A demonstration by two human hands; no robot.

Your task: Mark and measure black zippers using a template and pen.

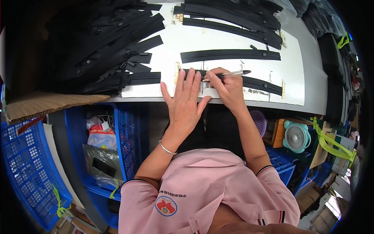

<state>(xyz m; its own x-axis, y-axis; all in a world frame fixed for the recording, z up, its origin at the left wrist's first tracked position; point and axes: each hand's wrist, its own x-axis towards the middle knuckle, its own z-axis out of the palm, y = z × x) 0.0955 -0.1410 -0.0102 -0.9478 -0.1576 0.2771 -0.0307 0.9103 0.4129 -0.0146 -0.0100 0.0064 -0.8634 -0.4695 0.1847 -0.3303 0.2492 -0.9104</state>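
Note:
My left hand [182,107] lies palm down near the table's front edge, fingers stretched out. Its fingertips press on the left part of a black strip [259,84] that looks like a zipper with a small round piece on it. In my right hand [230,91] is a pen [237,73], pinched with its point low over the same strip, just right of my left fingers. Whether the point touches the strip I cannot tell. The strip's middle is partly hidden by both hands. It lies on a white board [292,70] with dark marks and yellowish tape pieces.
Another black strip [230,55] lies beyond my hands, with several more stacked behind it. A large pile of black strips [105,43] covers the left side, beside cardboard [54,106]. Below stand blue crates [128,144] and a small turquoise fan [297,136].

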